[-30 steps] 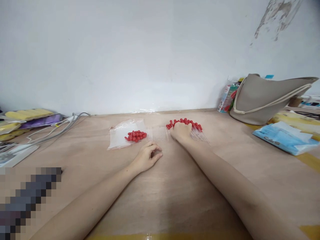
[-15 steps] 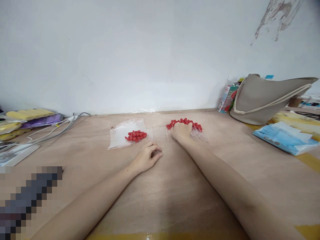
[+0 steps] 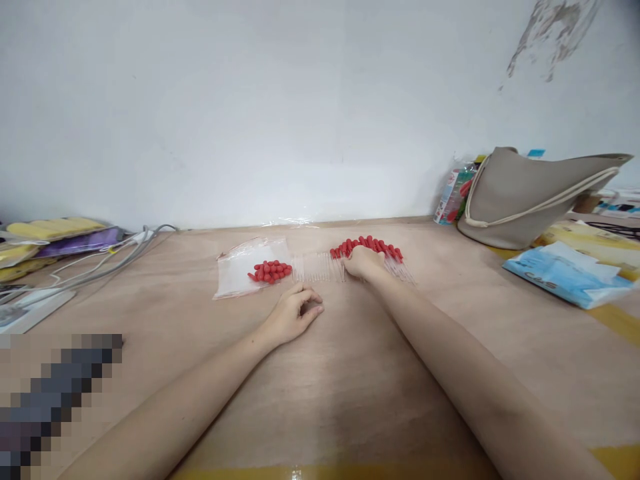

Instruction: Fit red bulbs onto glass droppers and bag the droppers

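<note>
My right hand (image 3: 364, 262) is closed over a row of clear, thin droppers with red rubber bulbs (image 3: 369, 241). Its fingertips pinch at one dropper near the left end of the bulbed row, though the fingers partly cover it. Left of that hand, several clear tubes (image 3: 313, 267) without bulbs lie side by side. A small pile of loose red bulbs (image 3: 271, 271) rests on a clear-and-white plastic bag (image 3: 231, 275). My left hand (image 3: 294, 313) lies on the table just in front of the tubes, fingers loosely curved, thumb apart, holding nothing.
A grey bag (image 3: 525, 197) with a cord stands at the right against the wall, beside a plastic bottle (image 3: 453, 193). A blue tissue pack (image 3: 563, 273) lies in front. Cables (image 3: 125, 257) and yellow and purple packets (image 3: 60, 230) lie at the left.
My right hand has shifted very slightly along the droppers, and its fingers sit a little differently. The left hand has stayed in place. The whole view has moved slightly.
</note>
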Demonstrator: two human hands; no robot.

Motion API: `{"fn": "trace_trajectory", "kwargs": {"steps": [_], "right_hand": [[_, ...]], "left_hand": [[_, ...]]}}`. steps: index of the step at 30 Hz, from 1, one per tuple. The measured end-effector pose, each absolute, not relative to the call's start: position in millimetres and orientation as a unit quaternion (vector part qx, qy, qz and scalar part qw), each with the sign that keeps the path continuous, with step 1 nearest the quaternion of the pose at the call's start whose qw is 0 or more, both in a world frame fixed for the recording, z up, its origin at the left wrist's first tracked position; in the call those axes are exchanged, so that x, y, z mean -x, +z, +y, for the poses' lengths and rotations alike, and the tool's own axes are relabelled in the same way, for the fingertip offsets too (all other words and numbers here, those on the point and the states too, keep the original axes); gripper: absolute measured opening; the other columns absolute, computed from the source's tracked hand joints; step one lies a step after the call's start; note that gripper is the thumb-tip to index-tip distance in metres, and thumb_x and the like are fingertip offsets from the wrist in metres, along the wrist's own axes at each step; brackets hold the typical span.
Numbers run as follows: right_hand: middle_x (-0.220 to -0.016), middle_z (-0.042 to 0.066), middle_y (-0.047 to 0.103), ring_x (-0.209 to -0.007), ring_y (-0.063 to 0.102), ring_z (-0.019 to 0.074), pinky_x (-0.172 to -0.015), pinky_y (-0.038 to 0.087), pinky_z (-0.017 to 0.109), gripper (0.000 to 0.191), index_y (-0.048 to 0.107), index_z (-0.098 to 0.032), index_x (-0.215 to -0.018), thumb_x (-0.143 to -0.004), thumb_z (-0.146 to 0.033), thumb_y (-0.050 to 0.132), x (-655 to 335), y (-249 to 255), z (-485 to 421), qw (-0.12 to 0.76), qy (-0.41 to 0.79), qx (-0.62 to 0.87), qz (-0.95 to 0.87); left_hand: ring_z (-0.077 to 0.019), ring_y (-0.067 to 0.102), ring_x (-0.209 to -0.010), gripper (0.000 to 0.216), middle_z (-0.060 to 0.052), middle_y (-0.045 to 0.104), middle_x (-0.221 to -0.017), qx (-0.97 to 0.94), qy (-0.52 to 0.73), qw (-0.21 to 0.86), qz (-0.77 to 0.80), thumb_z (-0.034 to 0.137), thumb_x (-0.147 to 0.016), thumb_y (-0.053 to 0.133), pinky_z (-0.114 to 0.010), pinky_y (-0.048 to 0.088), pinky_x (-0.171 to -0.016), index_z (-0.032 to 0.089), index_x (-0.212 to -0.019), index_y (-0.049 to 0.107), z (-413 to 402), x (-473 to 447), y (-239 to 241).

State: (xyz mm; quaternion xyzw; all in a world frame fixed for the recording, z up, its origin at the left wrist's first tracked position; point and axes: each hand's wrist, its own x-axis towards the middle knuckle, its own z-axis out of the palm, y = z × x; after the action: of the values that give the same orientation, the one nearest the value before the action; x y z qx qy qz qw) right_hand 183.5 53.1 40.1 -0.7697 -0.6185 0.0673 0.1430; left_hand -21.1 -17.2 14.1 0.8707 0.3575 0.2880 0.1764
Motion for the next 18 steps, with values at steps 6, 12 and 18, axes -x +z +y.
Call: {"fn": "trace_trajectory", "kwargs": {"steps": [6,12,18], "right_hand": [[-0.081,0.007,0.065,-0.081,0.057,0.0217,-0.078,0.024,0.038,0.023,0.063,-0.019,-0.08,-0.078,-0.033,0.045,-180.5,42.5,46.4,0.19,0.01,0.75,-0.633],[-0.079,0.007,0.066,-0.077,0.057,0.0195,-0.077,0.022,0.036,0.025,0.063,-0.019,-0.079,-0.081,-0.033,0.042,-153.0,38.8,36.1,0.193,-0.025,0.702,-0.686],[-0.075,0.013,0.065,-0.072,0.058,0.0217,-0.076,0.022,0.038,0.025,0.063,-0.013,-0.075,-0.078,-0.03,0.045,-148.0,35.8,39.4,0.161,-0.027,0.726,-0.668]], "left_hand": [[-0.0132,0.053,-0.074,0.014,-0.004,0.055,-0.088,-0.871,0.298,0.147,0.362,0.027,-0.079,0.052,-0.027,0.044,-0.066,0.019,-0.088,0.06,-20.0,20.0,15.0],[-0.0181,0.051,-0.08,0.017,-0.004,0.056,-0.077,-0.777,0.412,-0.012,0.475,0.031,-0.078,0.052,-0.032,0.04,-0.077,0.017,-0.073,0.061,10.0,43.4,29.2],[-0.0172,0.054,-0.073,0.02,-0.004,0.059,-0.082,-0.654,0.354,0.043,0.667,0.033,-0.071,0.053,-0.027,0.041,-0.064,0.017,-0.082,0.058,56.6,104.5,46.3]]}}
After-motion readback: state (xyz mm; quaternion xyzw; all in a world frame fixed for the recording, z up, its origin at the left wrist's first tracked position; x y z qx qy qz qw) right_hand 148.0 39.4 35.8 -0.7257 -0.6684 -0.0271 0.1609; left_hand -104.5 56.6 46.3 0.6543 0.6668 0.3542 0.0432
